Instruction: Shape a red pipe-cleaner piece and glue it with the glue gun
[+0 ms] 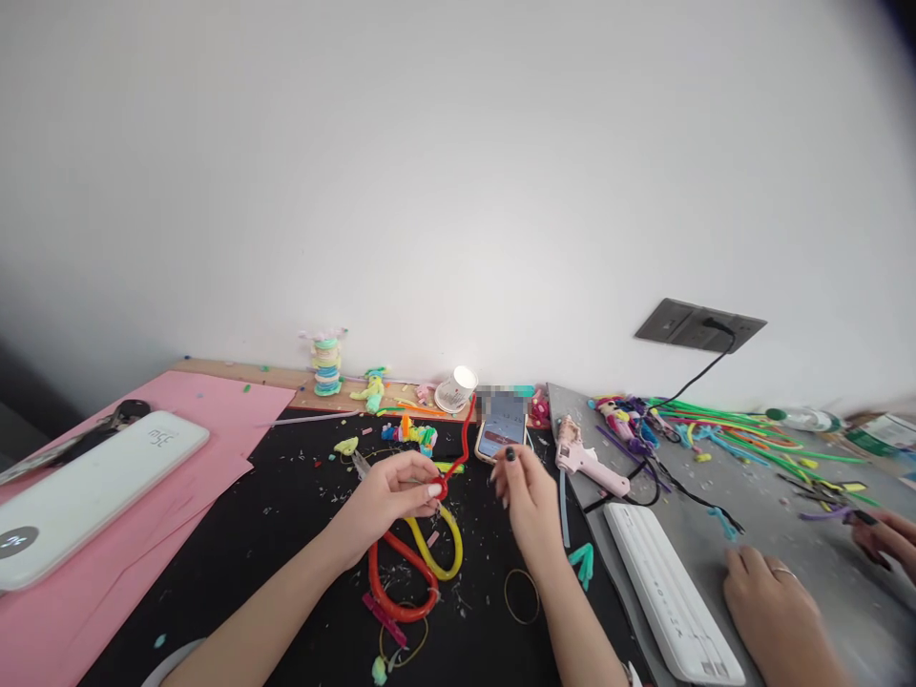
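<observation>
My left hand [390, 496] is closed in a pinch on a red pipe cleaner [401, 582] that loops down over the black mat [286, 534] and rises in a wavy tail toward the phone. A yellow pipe cleaner loop [447, 544] lies linked with it. My right hand [526, 491] hovers with fingers loosely spread just below a smartphone [501, 426], one dark-nailed fingertip close to its lower edge. It holds nothing.
A pink glue gun [583, 458] and white keyboard [669, 596] lie to the right. Another person's hands [773, 601] rest beside the keyboard. Several pipe cleaners [737, 434] are piled at the back right. A white slab-shaped device [86, 491] sits on pink paper [64, 601] at left.
</observation>
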Available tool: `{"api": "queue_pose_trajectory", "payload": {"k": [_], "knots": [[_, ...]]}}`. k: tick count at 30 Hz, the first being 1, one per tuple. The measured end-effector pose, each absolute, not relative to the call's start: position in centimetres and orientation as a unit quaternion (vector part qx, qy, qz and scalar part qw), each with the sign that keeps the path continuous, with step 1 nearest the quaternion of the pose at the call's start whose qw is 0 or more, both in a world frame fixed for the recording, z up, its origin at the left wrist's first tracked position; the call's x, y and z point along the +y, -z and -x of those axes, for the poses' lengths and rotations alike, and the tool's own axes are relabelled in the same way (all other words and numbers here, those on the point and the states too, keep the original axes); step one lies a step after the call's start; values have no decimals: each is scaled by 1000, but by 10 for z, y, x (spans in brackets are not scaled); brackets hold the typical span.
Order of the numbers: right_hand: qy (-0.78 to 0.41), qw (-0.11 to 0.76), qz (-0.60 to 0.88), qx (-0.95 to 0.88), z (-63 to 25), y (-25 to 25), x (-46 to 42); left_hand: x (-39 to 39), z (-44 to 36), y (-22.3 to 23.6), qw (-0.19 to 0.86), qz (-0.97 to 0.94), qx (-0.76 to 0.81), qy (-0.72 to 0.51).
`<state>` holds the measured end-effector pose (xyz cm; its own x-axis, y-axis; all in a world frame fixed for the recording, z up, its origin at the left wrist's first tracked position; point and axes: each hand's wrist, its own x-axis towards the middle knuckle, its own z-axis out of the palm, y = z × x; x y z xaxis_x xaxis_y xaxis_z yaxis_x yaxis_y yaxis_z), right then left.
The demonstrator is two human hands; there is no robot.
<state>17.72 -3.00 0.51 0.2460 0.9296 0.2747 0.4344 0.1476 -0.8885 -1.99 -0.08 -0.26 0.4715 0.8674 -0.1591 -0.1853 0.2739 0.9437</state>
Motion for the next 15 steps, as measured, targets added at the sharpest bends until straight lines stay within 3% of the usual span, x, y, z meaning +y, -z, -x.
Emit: {"api": "queue_pose_trajectory", "payload": {"k": [4,7,11,15], "knots": [[7,500,710,-495,-218,-10,-22,3,23,2,697,-427,374,-439],[131,398,775,-473,-251,-5,-19,4,24,1,691,-408,366,-471],[134,233,862,-430,-277,6,-19,4,24,1,687,-394,364,-490],[103,140,905,-389,-279,10,-16,5,25,2,685,-383,365,-501]]}}
